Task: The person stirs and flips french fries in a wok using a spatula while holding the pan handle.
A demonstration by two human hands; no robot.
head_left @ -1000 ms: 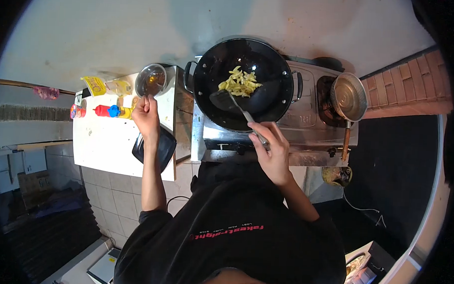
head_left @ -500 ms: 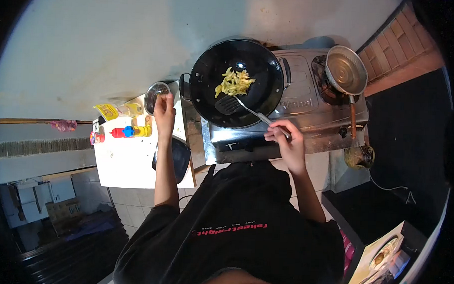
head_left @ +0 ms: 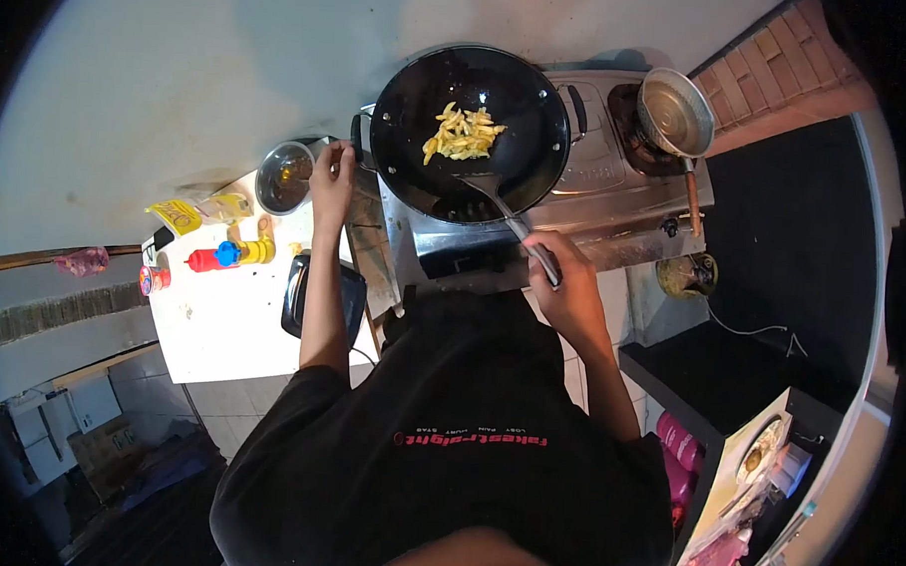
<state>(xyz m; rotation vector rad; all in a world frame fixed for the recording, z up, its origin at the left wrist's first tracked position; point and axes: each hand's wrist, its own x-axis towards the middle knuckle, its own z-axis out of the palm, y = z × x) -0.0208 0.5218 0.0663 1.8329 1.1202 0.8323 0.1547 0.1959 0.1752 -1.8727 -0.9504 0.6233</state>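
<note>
A black wok (head_left: 529, 116) sits on the stove with yellow, fry-like strips (head_left: 465, 134) heaped in its middle. My right hand (head_left: 565, 282) is closed round the grey handle of a spatula (head_left: 498, 202). Its dark blade rests low in the wok, just below the strips and apart from them. At the wok's left side is my left hand (head_left: 332, 184), fingers curled together right beside the wok handle (head_left: 356, 138). Whether they grip that handle or pinch something small, I cannot make out. A round bowl (head_left: 285, 177) with brownish contents stands just left of this hand.
A saucepan (head_left: 675, 113) with a wooden handle occupies the right burner. On the white table (head_left: 212, 324) are a red bottle (head_left: 203, 260), a yellow bottle (head_left: 259, 251), a yellow packet (head_left: 176, 215) and a black tray-like object (head_left: 348, 299). A gas cylinder (head_left: 687, 275) stands below the stove.
My left hand has moved from over the bowl to beside the wok handle. My right hand has taken a fuller grip on the spatula, its blade still below the strips. The camera view has shifted.
</note>
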